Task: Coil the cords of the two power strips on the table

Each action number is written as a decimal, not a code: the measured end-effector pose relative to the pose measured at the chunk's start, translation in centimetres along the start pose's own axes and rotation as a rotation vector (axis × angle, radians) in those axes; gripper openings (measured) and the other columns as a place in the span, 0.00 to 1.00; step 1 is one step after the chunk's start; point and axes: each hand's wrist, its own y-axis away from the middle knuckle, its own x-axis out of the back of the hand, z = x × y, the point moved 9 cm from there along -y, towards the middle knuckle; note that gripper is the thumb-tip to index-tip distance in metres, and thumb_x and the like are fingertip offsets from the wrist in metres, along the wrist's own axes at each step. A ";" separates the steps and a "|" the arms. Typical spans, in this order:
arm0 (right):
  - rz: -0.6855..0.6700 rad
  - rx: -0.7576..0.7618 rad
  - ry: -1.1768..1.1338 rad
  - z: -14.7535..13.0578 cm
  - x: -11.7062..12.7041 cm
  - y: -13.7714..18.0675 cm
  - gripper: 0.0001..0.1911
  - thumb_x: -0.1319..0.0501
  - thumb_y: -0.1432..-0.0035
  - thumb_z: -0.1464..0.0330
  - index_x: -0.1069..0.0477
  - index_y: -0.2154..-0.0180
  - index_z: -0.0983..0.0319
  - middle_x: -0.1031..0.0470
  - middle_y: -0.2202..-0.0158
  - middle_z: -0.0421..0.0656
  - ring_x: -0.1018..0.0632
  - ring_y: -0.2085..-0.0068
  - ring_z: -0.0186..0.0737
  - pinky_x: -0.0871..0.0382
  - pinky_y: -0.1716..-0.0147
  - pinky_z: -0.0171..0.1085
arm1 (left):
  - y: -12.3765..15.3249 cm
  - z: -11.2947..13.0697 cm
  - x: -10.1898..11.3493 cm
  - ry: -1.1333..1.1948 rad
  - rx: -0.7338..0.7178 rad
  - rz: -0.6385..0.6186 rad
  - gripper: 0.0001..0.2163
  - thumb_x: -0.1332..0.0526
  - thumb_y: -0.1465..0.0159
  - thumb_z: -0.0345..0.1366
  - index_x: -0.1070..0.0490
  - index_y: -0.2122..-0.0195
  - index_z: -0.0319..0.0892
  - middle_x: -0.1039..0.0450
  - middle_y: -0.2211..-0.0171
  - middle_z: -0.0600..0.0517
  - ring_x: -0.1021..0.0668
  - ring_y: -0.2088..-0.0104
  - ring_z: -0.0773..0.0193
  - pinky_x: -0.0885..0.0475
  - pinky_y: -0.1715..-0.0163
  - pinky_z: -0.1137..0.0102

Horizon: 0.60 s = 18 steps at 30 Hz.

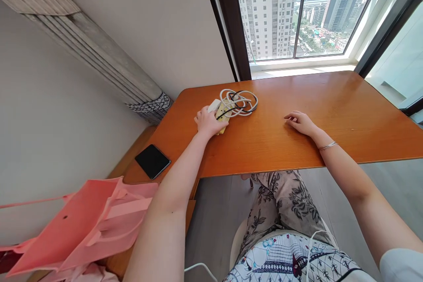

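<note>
My left hand [207,122] is closed on a yellow and white power strip [220,110] lying on the orange wooden table [346,110]. A coil of white and black cable [240,102] sits just beyond the strip, attached to it. My right hand [300,122] rests on the tabletop to the right, fingers bent loosely and slightly apart, holding nothing.
A black phone [152,161] lies on a lower wooden ledge at the left. A pink cloth bag [89,220] sits in the near left corner. A grey curtain [99,48] hangs along the wall. A large window [297,13] stands behind the table.
</note>
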 end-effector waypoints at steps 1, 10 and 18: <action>0.043 0.000 -0.003 0.0 0.4 0.0 0.13 0.38 0.39 0.65 0.20 0.55 0.59 0.22 0.54 0.48 0.21 0.59 0.42 0.24 0.56 0.42 | 0.5 1.7 -0.1 0.004 -0.078 0.001 0.28 0.31 0.50 0.48 0.23 0.48 0.44 0.40 0.32 0.43 0.37 0.34 0.35 0.41 0.33 0.48; 0.263 0.092 0.044 -0.8 3.0 0.1 0.27 0.36 0.40 0.62 0.29 0.39 0.60 0.29 0.36 0.53 0.31 0.34 0.54 0.37 0.33 0.55 | 6.1 12.5 -0.8 0.135 -0.492 -0.028 0.26 0.29 0.52 0.44 0.22 0.51 0.44 0.38 0.32 0.43 0.34 0.36 0.40 0.38 0.37 0.51; 0.297 -0.065 0.036 1.4 2.9 -0.3 0.16 0.37 0.39 0.63 0.21 0.52 0.60 0.22 0.52 0.50 0.21 0.53 0.50 0.26 0.48 0.51 | 5.6 12.9 -1.8 0.176 -0.486 0.012 0.25 0.28 0.52 0.41 0.21 0.51 0.44 0.37 0.32 0.43 0.33 0.35 0.41 0.39 0.35 0.51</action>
